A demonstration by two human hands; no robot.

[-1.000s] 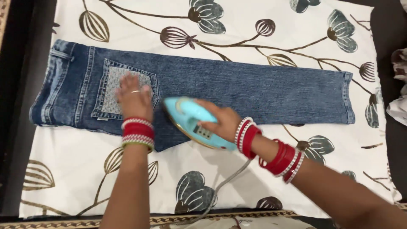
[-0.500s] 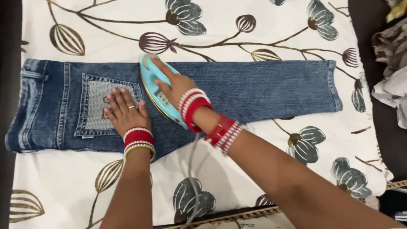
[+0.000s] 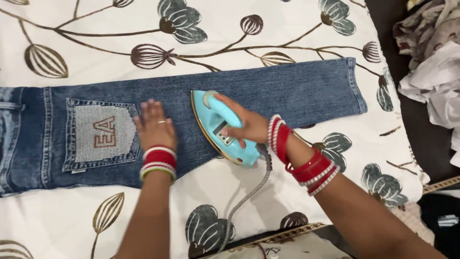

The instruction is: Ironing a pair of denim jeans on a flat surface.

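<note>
Basically, left hand flat on jeans beside iron, pinning denim; right hand grips iron's handle.

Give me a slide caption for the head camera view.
Right hand runs a turquoise iron over folded jeans while the left hand presses them flat on a floral sheet.

A white floral-printed sheet covers the surface, crumpled clothes alongside.

Bare forearms, no sleeves. Left hand: finger ring, red-white-green bangles at wrist. Right hand: red-white bangles at wrist and further up forearm.
</note>
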